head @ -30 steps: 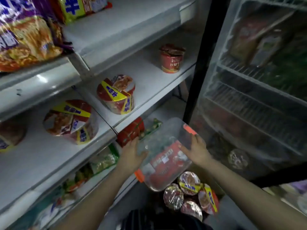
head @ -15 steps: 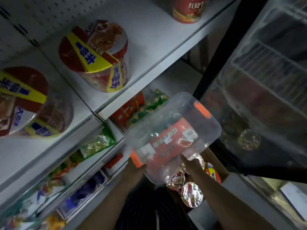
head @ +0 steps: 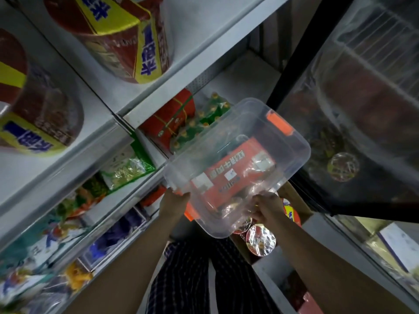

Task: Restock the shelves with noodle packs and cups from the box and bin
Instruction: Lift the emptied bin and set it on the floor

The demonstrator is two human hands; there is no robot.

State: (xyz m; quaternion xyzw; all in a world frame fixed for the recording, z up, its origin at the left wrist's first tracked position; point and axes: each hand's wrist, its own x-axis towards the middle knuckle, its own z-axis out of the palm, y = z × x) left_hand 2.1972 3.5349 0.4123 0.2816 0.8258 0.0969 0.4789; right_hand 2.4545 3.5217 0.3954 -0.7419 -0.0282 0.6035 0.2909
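I hold a clear plastic bin (head: 283,152) with orange latches in front of the shelves, tilted away from me. A red noodle pack (head: 233,175) lies inside it. My left hand (head: 173,203) grips the bin's near left edge by an orange latch. My right hand (head: 266,207) grips the near right rim, fingers curled over it. Below the bin, a cardboard box (head: 297,200) on the floor holds foil-lidded noodle cups (head: 260,240). Two large red-and-yellow noodle bowls (head: 127,39) stand on the upper shelf (head: 195,53).
Lower shelves at left hold green, red and blue snack packs (head: 127,169). A glass-door fridge (head: 362,109) with a black frame stands at right, reflecting a cup. My dark checked trousers fill the bottom centre.
The view has dropped and closed in on the shelves. The bin sits lower and nearer, and both hands have slid from its sides to its near edge.
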